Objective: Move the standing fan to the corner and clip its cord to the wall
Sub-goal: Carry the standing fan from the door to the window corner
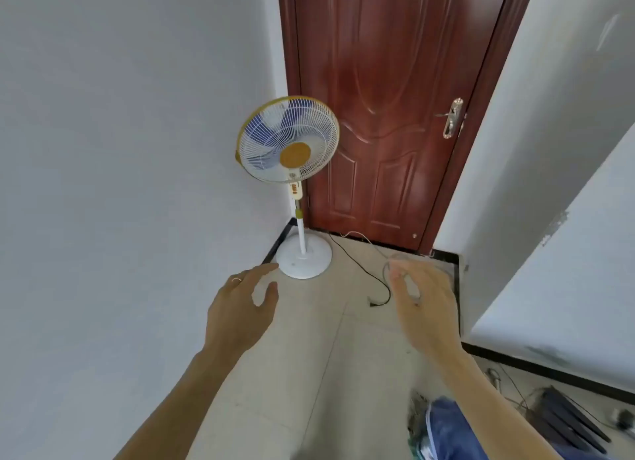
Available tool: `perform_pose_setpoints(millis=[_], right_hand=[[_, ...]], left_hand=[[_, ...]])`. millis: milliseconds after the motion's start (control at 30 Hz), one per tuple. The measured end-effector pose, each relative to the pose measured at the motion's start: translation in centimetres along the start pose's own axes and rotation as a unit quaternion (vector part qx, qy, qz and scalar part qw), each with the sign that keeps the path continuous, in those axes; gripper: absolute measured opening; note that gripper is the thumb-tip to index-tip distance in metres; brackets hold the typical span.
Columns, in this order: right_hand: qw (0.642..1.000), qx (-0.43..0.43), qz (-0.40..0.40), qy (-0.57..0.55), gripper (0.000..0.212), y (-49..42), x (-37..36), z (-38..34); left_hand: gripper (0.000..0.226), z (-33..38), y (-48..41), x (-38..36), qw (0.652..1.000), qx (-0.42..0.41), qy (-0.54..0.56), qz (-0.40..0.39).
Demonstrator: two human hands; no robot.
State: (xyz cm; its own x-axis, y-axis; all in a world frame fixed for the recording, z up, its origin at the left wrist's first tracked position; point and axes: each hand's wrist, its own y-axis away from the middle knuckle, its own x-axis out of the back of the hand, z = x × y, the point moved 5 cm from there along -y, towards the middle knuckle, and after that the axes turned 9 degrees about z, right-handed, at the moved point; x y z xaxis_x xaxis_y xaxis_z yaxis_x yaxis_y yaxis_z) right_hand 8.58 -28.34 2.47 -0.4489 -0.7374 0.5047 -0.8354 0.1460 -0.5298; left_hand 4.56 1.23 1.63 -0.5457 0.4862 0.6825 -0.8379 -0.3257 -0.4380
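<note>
Both grips empty and spread: left hand [240, 308] with a ring [236, 279] on one finger, right hand [424, 303] blurred, fingers loosely curled, above a pale tiled floor [309, 356] in a white-walled corner beside a reddish-brown door [388, 115]. Standing fan [292, 170] upright in that corner, white round base [304, 260] just beyond the left fingertips, untouched; black cord [360, 270] trailing from the base across the floor, its plug end lying between the two hands, nearer the right.
</note>
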Motion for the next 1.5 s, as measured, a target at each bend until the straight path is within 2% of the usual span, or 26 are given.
perform_pose_setpoints(millis=[133,400,633,767,867,967,1067,1133,1167,1267,1300,1400,1500], right_hand=[[0.998,-0.018,-0.047,0.035,0.030,-3.5,-4.5,2.7],[0.994,-0.033,-0.083,0.057,0.029,-17.5,-14.6,7.0],[0.996,-0.038,-0.071,0.041,0.041,-31.4,-21.3,9.1],[0.996,-0.030,-0.083,0.018,0.041,-39.2,-25.3,11.4],[0.995,-0.006,-0.099,0.001,0.042,-44.9,-29.2,12.9],[0.991,0.015,-0.130,-0.031,0.041,-50.8,-33.8,14.1],[0.982,0.060,-0.166,-0.067,0.037,-55.8,-38.0,14.1],[0.974,0.079,-0.198,-0.079,0.042,-58.8,-40.9,13.8],[0.970,0.083,-0.216,-0.080,0.047,-60.1,-42.3,13.7],[0.957,0.093,-0.261,-0.088,0.057,-63.4,-46.0,13.0],[0.951,0.093,-0.280,-0.095,0.059,-64.0,-46.9,12.8],[0.919,0.055,-0.365,-0.141,0.065,-65.2,-50.5,11.7],[0.878,0.045,-0.456,-0.141,0.070,-65.1,-53.0,10.4]], left_hand=[[0.035,-2.1,-4.0,-4.8,0.999,0.026,-0.023,-0.035],[0.034,-3.5,-20.0,-12.5,0.999,0.024,-0.020,-0.017],[0.031,-2.7,-34.3,-18.1,1.000,0.029,-0.012,0.002],[0.027,-1.5,-41.2,-21.3,0.998,0.052,0.015,0.030],[0.033,-1.3,-45.7,-22.9,0.994,0.070,0.046,0.067],[0.044,-1.8,-50.0,-24.2,0.983,0.140,0.055,0.109],[0.060,-2.1,-53.0,-24.6,0.962,0.214,0.056,0.162],[0.070,-2.6,-54.9,-24.7,0.943,0.259,0.069,0.199],[0.077,-3.3,-55.7,-24.7,0.919,0.309,0.114,0.216],[0.099,-5.0,-57.5,-25.7,0.789,0.483,0.299,0.233],[0.103,-5.3,-58.0,-26.1,0.762,0.513,0.323,0.230],[0.114,-6.0,-60.3,-26.9,0.725,0.537,0.346,0.258],[0.121,-6.7,-62.4,-27.7,0.709,0.533,0.354,0.297]])
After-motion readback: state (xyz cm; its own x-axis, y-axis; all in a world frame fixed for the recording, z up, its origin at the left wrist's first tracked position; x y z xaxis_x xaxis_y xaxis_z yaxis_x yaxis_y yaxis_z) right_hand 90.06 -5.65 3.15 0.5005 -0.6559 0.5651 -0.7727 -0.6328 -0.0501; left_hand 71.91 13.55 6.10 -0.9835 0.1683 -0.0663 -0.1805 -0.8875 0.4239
